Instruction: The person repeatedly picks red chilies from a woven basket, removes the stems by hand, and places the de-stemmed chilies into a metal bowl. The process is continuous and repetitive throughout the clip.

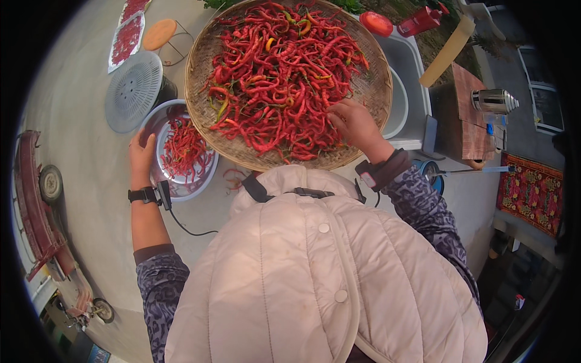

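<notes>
Before me a round woven bamboo tray (373, 90) carries a large heap of red chili peppers (290, 81), with a few yellow and green ones among them. My right hand (356, 126) is over the heap's lower right side, fingers bent down against the peppers. Its fingertips are partly hidden, so whether a pepper is pinched there is unclear. To the left, a metal basin (206, 181) holds a smaller pile of red chilies (184, 147). My left hand (141, 152) grips the basin's left rim, thumb on the inner side.
A grey perforated lid (134, 90) and an orange-topped stool (160, 35) stand beyond the basin. Right of the tray are a grey sink (406, 59) and a white tub (397, 106). Several loose chilies (234, 178) lie on the concrete floor. A red three-wheeled cart (38, 204) is far left.
</notes>
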`<state>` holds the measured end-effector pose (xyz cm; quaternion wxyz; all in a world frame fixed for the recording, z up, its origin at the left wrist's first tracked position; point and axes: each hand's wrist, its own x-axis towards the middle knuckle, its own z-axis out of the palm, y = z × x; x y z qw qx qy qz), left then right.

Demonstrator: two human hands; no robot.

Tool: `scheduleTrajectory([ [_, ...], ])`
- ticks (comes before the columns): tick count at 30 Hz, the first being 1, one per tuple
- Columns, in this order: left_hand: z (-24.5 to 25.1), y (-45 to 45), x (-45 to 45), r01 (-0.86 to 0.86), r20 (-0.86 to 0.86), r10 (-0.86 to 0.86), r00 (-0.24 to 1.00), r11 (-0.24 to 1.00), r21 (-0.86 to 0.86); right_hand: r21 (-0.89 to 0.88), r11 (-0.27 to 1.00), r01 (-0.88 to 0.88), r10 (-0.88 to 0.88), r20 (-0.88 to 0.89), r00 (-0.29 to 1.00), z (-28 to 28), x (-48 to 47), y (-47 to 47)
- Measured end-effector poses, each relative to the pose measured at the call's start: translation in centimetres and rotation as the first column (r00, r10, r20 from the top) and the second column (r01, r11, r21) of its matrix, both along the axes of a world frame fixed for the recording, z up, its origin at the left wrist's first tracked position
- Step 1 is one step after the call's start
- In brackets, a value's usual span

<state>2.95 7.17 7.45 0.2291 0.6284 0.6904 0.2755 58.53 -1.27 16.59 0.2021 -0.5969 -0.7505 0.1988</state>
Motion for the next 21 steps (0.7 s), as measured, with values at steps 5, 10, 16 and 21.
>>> scheduleTrajectory([
  [5, 4.3, -2.2, 7.8, 0.010, 0.247, -0.052, 0.968, 0.986, 0.169, 0.024, 0.980, -0.198, 0.195, 0.089, 0.977, -4.4, -8.9, 6.0],
  [10, 6.7, -4.9, 14.6, 0.106, 0.298, -0.142, 0.944, 0.985, 0.135, -0.080, 0.973, -0.218, 0.232, 0.298, 0.926, -8.4, -10.8, 7.7],
  [16, 6.0, -5.9, 19.1, 0.238, 0.445, -0.191, 0.875, 0.970, -0.051, -0.359, 0.933, -0.036, -0.144, -0.461, 0.876, -6.5, -9.5, 8.1],
  [21, 5.2, -4.7, 22.7, 0.374, 0.550, -0.265, 0.792, 0.922, -0.095, -0.609, 0.762, -0.218, -0.625, -0.781, -0.003, -2.2, -6.8, 6.9],
])
